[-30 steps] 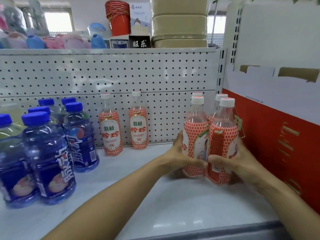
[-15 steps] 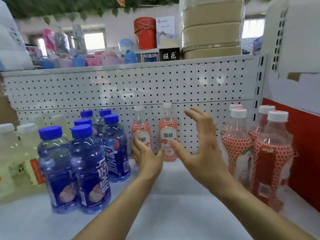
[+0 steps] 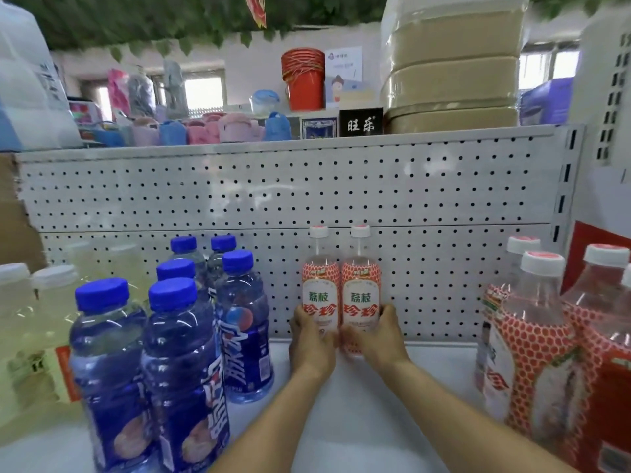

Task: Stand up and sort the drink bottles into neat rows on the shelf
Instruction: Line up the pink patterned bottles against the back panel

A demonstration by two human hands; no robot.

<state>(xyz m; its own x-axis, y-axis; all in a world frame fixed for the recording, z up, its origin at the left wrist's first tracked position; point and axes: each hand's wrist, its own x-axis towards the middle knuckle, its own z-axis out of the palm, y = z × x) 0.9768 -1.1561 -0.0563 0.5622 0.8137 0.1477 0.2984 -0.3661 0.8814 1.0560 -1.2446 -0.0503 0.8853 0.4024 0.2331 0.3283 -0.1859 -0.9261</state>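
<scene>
Two slim red-and-white lychee bottles stand upright side by side against the pegboard back. My left hand (image 3: 312, 339) grips the left lychee bottle (image 3: 320, 291) near its base. My right hand (image 3: 380, 337) grips the right lychee bottle (image 3: 361, 291) the same way. The two bottles touch each other. Several blue-capped bottles (image 3: 177, 353) stand in a cluster on the left of the white shelf (image 3: 358, 414). A group of larger red-netted bottles with white caps (image 3: 543, 353) stands at the right.
Pale yellow drink bottles (image 3: 30, 322) stand at the far left. A red carton (image 3: 594, 247) sits behind the right-hand bottles. The perforated back panel (image 3: 307, 192) closes the shelf behind. Above it are a red bucket (image 3: 304, 78) and stacked beige packs (image 3: 450, 63).
Both hands let go of the large red-netted bottles at the right, moved left and forward, and now hold the two slim lychee bottles, which stand pressed together.
</scene>
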